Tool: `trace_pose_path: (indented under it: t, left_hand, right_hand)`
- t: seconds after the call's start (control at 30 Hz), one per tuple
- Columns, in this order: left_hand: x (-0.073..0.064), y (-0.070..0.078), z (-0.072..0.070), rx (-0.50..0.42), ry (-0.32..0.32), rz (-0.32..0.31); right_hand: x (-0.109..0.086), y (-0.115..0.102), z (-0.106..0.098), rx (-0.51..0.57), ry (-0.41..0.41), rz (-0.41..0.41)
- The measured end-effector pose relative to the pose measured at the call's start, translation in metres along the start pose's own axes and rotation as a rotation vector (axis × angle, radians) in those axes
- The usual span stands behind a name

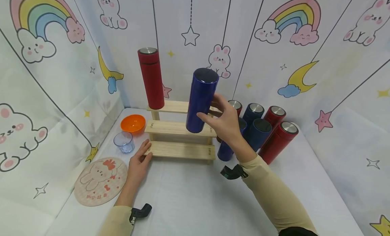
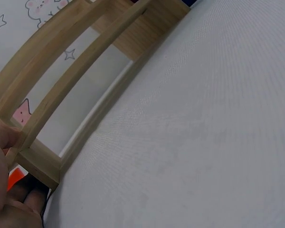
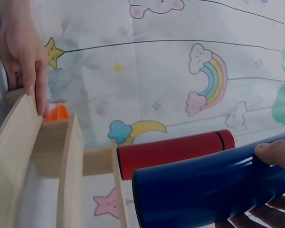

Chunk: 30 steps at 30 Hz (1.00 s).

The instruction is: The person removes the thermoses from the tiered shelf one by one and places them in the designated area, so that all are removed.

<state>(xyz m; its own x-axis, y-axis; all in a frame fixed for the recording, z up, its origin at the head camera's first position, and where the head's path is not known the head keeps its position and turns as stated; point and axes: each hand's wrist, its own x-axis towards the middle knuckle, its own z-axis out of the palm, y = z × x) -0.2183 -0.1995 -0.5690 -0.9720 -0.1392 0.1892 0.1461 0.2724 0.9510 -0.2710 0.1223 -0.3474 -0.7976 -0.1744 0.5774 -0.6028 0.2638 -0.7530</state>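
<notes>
My right hand (image 1: 226,121) grips a blue thermos bottle (image 1: 201,100) by its side, holding it upright above the middle step of a three-step wooden rack (image 1: 182,149). In the right wrist view the same blue bottle slants across the lower right, with the thumb on top. My left hand (image 1: 140,163) holds the left end of the lowest step; the left wrist view shows its thumb and fingers around that corner. On the top step, at the left end, a red thermos bottle (image 1: 151,78) stands upright.
Several red bottles (image 1: 278,141) and blue bottles (image 1: 259,133) stand grouped right of the rack. An orange bowl (image 1: 133,124), a clear bluish glass (image 1: 124,142) and a round mat (image 1: 101,182) with a rabbit picture lie at the left. Patterned curtains (image 1: 195,19) enclose the white table.
</notes>
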Motion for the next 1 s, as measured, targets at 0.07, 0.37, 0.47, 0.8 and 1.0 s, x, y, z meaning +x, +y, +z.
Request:
trace_pose_path:
  t: [0.07,0.37,0.47,0.8,1.0]
  left_hand:
    - [0.000,0.000,0.000,0.002,0.000,0.000]
    - [0.001,-0.003,0.000,0.024,-0.010,-0.014]
    - [0.001,-0.003,-0.001,0.026,-0.009,-0.008]
    - [0.001,-0.001,-0.001,0.017,-0.006,-0.006]
    - [0.001,-0.002,-0.002,-0.004,0.005,0.016]
  right_hand:
    - [-0.003,0.000,-0.003,-0.008,-0.002,-0.001]
    - [-0.023,-0.001,-0.018,-0.079,0.001,0.036]
    - [-0.029,-0.003,-0.024,-0.101,0.003,0.063]
    - [-0.050,0.003,-0.039,-0.138,0.002,0.096]
    - [-0.064,0.010,-0.047,-0.143,0.000,0.096]
